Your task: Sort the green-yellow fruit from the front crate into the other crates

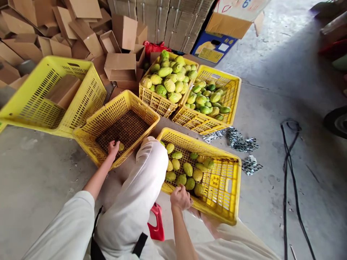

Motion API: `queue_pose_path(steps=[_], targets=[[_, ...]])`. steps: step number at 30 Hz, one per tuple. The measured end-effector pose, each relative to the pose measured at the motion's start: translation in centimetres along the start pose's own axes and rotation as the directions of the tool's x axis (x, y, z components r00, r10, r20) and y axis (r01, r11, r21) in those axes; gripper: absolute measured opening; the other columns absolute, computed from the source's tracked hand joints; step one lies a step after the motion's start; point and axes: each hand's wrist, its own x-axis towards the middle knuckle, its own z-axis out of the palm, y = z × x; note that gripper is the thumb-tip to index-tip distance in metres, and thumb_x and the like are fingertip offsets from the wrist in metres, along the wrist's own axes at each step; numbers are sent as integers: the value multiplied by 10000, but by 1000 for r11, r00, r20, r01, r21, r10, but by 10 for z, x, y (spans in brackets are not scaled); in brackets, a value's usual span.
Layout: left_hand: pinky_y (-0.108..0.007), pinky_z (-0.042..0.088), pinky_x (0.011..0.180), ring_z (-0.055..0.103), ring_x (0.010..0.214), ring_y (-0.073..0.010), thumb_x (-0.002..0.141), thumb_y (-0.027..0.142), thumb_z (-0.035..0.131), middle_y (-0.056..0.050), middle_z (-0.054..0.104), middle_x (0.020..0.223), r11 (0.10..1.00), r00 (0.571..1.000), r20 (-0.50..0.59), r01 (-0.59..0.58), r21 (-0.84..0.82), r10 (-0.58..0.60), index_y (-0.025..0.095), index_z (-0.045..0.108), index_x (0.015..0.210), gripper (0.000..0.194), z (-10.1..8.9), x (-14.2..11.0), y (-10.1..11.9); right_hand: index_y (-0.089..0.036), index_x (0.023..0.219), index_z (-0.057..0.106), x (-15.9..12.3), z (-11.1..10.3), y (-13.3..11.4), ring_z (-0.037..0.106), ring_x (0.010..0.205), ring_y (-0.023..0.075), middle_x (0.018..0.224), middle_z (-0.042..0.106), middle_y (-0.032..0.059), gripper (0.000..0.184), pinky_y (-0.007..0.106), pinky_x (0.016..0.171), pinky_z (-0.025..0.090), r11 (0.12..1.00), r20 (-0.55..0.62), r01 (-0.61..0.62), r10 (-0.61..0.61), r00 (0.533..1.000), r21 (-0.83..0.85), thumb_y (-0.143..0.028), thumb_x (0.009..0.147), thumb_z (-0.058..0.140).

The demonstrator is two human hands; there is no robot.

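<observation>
My left hand (113,148) reaches into a nearly bare yellow crate (89,131) at centre left, fingers curled round a small yellow-green fruit (121,146) at the crate's near wall. My right hand (180,198) is closed at the near rim of another yellow crate (225,187), right next to the green and yellow fruits (187,169) lying on its bottom; what it grips is hidden. My knee in white trousers (151,159) rises between the two crates.
Two more yellow crates (158,103) (230,90) behind hold heaped green fruit. A tilted yellow crate (32,101) with a cardboard box stands at left. Folded cartons (81,32) pile up at the back. Black cables (291,173) and foil scraps (240,142) lie on the concrete floor. A red stool (157,224) is under me.
</observation>
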Motion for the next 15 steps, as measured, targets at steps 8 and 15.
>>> queue_pose_path(steps=[8, 15], targets=[[-530, 542, 1269, 688, 1450, -336, 971, 428, 724, -205, 709, 1492, 929, 939, -137, -335, -159, 315, 249, 609, 1182, 299, -14, -59, 26, -195, 1155, 832, -2, 1, -8, 766, 1087, 338, 1051, 896, 152, 364, 433, 943, 419, 999, 9, 31, -31, 999, 20, -245, 1057, 485], [-587, 574, 1234, 748, 1386, -337, 1046, 466, 700, -149, 790, 1401, 421, 443, -142, -893, -158, 885, 275, 715, 1302, 319, -33, -135, 192, -169, 1080, 822, -2, -8, -21, 754, 1139, 333, 1109, 887, 159, 276, 415, 936, 384, 999, 98, 41, -43, 994, 21, -225, 1093, 552]])
